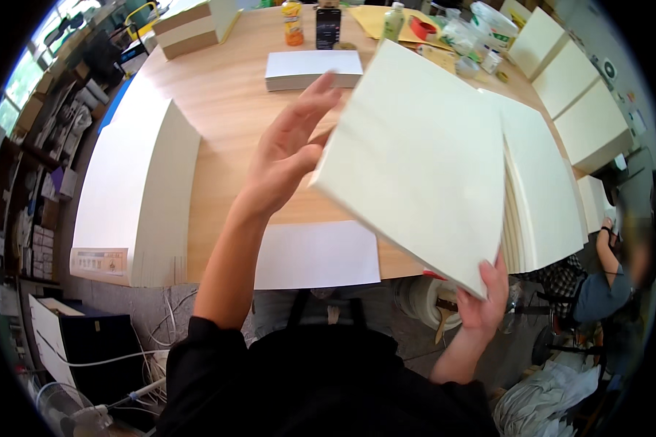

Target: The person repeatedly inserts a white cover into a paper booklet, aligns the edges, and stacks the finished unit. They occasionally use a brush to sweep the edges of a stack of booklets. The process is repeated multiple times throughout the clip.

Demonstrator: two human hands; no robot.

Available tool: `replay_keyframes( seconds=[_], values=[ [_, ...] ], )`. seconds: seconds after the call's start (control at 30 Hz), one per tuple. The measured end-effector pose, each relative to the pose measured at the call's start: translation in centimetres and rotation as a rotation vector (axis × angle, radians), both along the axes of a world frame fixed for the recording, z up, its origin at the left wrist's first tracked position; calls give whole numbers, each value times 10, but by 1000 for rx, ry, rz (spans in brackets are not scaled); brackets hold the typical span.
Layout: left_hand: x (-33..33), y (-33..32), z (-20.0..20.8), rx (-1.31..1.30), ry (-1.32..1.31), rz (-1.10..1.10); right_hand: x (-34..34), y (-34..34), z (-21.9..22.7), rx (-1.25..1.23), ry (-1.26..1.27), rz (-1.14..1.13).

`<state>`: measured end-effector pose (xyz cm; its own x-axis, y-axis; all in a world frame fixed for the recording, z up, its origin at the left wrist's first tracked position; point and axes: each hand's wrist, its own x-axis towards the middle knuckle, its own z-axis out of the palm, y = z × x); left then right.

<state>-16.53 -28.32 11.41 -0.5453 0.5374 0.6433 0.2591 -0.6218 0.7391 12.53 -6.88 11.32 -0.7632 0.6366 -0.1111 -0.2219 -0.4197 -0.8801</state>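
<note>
A: Upper garment?
B: Black top (299, 386); surface looks plain. Sleeves (208, 346) black, loose, ending around the elbow.
A: Forearms (233, 262)?
B: Bare. Hands (288, 149) likewise.
A: Lower garment?
B: Greyish cloth (273, 312), partly visible; type unclear.

A workshop is indicated by the broad pale-wood worktable (222, 171), on which a tall white paper stack (116, 189) is set, the crowded dark storage shelves (44, 153), and the wooden-handled flat brush (441, 326) seen at a round white bucket (417, 304) below.
</note>
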Motion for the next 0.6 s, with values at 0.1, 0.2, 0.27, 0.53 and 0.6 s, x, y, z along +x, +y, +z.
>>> replay_keyframes(
  seconds=[0.1, 0.2, 0.27, 0.53, 0.6],
  values=[
    [0, -63, -46, -162, -690, -72, -57, 14, -38, -10, -5, 265],
    [-12, -108, -89, -364, -891, -20, -103, 29, -85, -46, -52, 511],
    [-5, -121, -98, -416, -963, 104, -122, 29, -100, -40, -160, 632],
    [-5, -154, -108, -868, -807, 310, -134, 11, -112, 303, -392, 690],
    [-3, -156, -91, -1046, -704, 362, -131, 2, -107, 412, -431, 648]
  ],
)
